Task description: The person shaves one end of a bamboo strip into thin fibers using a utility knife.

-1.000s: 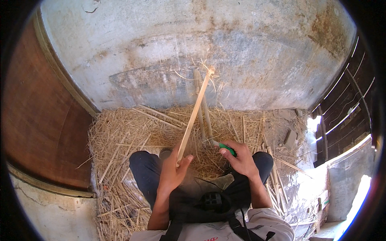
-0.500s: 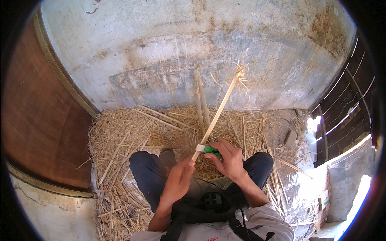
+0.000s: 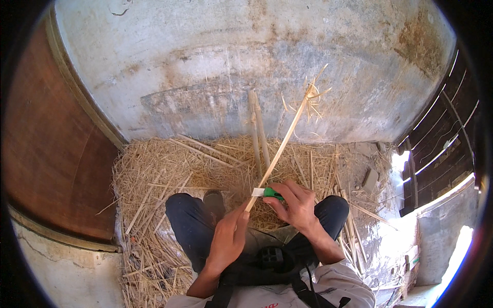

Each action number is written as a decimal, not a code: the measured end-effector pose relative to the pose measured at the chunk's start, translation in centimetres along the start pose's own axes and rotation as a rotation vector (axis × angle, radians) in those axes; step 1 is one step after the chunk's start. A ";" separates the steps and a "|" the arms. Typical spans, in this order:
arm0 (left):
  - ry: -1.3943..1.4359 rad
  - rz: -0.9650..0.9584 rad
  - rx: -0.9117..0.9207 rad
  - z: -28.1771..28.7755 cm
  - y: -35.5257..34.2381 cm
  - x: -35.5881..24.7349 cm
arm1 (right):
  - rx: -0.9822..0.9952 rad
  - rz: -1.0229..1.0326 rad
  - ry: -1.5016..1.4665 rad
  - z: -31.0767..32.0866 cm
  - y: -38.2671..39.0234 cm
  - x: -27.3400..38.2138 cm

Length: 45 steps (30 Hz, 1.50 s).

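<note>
My left hand [image 3: 228,241] is closed around the lower end of a long pale stalk [image 3: 281,143], fingers and thumb pinching it just below where the blade meets it. The stalk runs up and to the right from that hand, tilted, its frayed top standing against the grey wall [image 3: 231,66]. My right hand [image 3: 294,205] is curled tight around a knife [image 3: 266,192] with a green handle; its short pale blade lies against the stalk, just above my left hand. The two hands sit near each other, over my lap, between my knees.

I am sitting on the floor with my legs in dark trousers, on a bed of straw [image 3: 169,174] that spreads from my knees out to the wall. Two more stalks [image 3: 257,128] lean upright against the wall, just left of the one I hold. A brown wooden door [image 3: 46,154] stands at my left, and a dark slatted shutter [image 3: 441,149] at my right lets in bright light.
</note>
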<state>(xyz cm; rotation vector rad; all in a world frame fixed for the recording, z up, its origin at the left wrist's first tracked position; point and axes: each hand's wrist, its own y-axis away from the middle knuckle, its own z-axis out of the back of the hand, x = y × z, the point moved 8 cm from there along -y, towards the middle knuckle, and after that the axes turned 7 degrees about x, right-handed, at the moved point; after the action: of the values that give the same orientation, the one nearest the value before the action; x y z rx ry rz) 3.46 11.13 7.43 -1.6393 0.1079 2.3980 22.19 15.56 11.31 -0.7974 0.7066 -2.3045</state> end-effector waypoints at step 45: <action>0.009 0.049 -0.037 0.2 2.3 2.7 | 0.071 -0.144 -0.160 0.1 1.8 -2.7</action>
<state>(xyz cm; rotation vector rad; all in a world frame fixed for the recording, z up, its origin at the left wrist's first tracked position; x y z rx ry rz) 1.81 9.33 4.82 -1.6820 0.1068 2.4432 24.63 16.14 9.21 -1.0152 0.5089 -2.3461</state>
